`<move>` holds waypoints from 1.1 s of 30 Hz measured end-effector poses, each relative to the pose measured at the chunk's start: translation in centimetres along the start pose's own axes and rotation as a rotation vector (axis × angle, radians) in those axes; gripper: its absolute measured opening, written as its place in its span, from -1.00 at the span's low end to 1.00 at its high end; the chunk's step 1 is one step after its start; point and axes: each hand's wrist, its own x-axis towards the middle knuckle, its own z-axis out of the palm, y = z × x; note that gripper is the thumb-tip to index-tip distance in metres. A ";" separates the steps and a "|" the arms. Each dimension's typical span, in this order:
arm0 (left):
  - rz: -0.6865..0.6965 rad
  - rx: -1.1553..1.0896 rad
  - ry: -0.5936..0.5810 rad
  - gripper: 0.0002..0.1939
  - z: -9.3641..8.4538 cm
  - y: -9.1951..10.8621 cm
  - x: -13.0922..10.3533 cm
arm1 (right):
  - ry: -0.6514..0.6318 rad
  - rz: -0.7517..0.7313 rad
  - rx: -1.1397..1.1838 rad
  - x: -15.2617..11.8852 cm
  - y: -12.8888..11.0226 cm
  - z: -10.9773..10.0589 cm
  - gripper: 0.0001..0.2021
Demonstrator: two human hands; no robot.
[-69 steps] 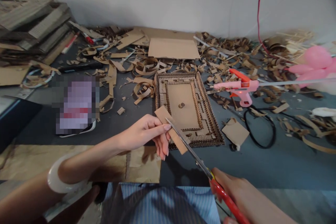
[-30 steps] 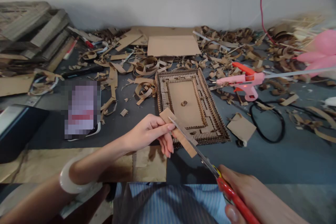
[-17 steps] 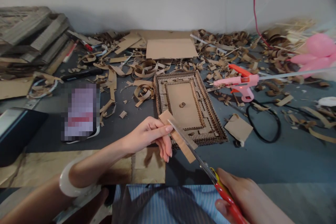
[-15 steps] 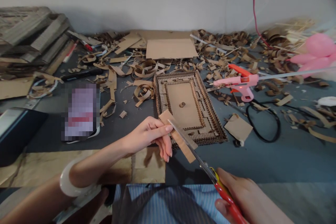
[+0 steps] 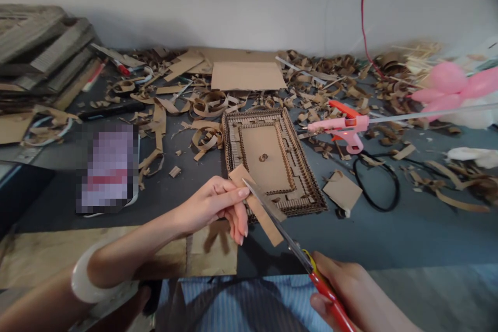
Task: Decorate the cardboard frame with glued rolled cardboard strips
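Note:
My left hand (image 5: 223,202) pinches the upper part of a brown cardboard strip (image 5: 266,221) between thumb and fingers. Red and yellow scissors (image 5: 295,251) are held in my right hand (image 5: 346,290), fingers wrapped round the handles. The blades lie along the strip, their tips close to my left thumb. Just beyond the strip a rectangular cardboard frame piece (image 5: 319,197) with corrugated borders rests on the dark table; a small brown bit sits in its middle.
A pink glue gun (image 5: 342,127) with its black cable (image 5: 397,192) lies at the right, near a cardboard square (image 5: 342,192). A phone (image 5: 109,171) lies left. Cardboard scraps (image 5: 212,104) and a flat cardboard sheet (image 5: 249,76) are behind; stacked cardboard (image 5: 58,62) stands far left.
The whole view has shifted slightly, so things appear a little further left. Both hands keep their holds on the strip and scissors, with hardly any change between them.

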 end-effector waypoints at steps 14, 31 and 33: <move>0.037 0.149 0.046 -0.54 -0.1 0.4 -0.1 | -0.109 0.023 -0.042 1.2 -0.6 -0.4 -0.71; 0.106 0.096 0.101 -0.58 -0.2 0.6 -0.2 | -0.011 -0.015 0.003 0.6 -0.7 -0.9 -0.57; 0.097 0.097 0.102 -0.58 -0.2 0.6 -0.1 | -0.003 -0.017 -0.003 0.6 -0.7 -0.9 -0.59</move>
